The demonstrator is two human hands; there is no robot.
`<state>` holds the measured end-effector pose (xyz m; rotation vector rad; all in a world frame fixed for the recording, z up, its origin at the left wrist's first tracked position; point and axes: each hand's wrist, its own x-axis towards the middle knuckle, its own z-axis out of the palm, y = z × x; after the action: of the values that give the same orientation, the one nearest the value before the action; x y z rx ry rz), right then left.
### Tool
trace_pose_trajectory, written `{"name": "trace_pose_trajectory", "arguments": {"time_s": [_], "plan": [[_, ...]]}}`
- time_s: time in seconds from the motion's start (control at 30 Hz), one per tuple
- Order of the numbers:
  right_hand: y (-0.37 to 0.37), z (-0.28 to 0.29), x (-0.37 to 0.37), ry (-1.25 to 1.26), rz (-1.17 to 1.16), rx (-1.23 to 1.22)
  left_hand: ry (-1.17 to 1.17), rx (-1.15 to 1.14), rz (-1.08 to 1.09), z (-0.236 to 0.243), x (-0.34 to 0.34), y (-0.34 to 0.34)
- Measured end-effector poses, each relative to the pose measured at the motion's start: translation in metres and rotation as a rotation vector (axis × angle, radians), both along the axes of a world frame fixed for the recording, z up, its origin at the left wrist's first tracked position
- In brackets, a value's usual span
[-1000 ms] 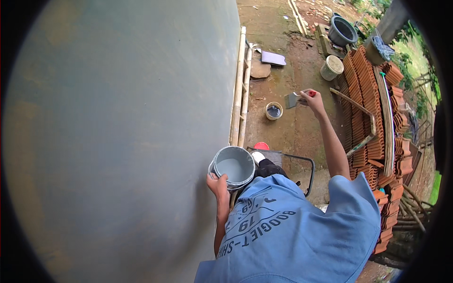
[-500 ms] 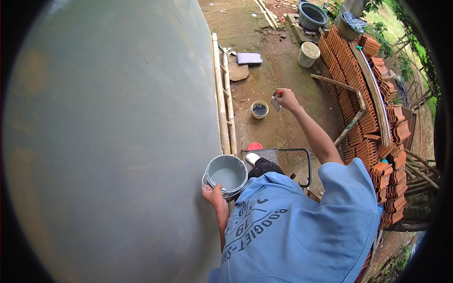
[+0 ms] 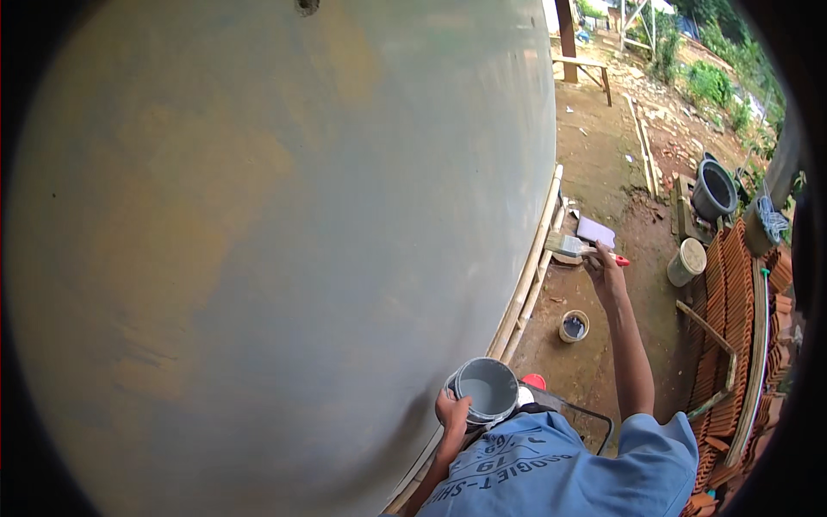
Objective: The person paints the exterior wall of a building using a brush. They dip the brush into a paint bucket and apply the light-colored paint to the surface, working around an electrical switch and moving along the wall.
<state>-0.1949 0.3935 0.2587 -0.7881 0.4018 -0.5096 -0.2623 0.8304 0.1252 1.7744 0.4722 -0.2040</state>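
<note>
My left hand [image 3: 452,412] grips the rim of a grey paint bucket [image 3: 488,379], thumb over the edge, close against the wall. Pale grey paint lies inside it. In my right hand [image 3: 606,269], at the end of a stretched arm, is a flat paintbrush [image 3: 568,246] with a red-tipped handle. Its bristles point left toward the wall's edge; whether they touch anything, I cannot tell. The large wall [image 3: 362,250] on the left is coated grey with yellowish-brown patches. A small tub [image 3: 574,326] of dark liquid stands on the ground below my right forearm.
A bamboo ladder [image 3: 527,289] runs along the wall's foot. Stacked orange roof tiles [image 3: 725,310], a pale bucket [image 3: 687,262] and a dark basin [image 3: 714,189] line the right side. A bench [image 3: 581,62] stands far ahead. Beside my foot lies a red round thing [image 3: 534,381].
The view has swung left and farther ahead, showing more wall. My right hand has brought the brush from pointing down to nearly level, closer to the wall. My left hand keeps the bucket.
</note>
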Motion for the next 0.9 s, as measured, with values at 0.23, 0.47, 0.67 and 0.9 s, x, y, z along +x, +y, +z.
{"name": "trace_pose_trajectory", "arguments": {"time_s": [0.23,0.47,0.67,0.9], "plan": [[0.050,0.186,0.111,-0.498,0.125,-0.063,-0.028,0.011,0.042,0.006,-0.002,-0.005],[0.130,0.400,0.155,-0.999,-0.151,-0.516,-0.069,0.035,-0.007,0.010,-0.005,-0.003],[0.158,0.317,0.165,-0.820,-0.029,-0.826,-0.125,-0.083,0.049,0.000,-0.010,0.000],[0.131,0.405,0.152,-1.005,-0.145,-0.645,-0.055,0.003,0.012,0.004,-0.008,0.000]]}}
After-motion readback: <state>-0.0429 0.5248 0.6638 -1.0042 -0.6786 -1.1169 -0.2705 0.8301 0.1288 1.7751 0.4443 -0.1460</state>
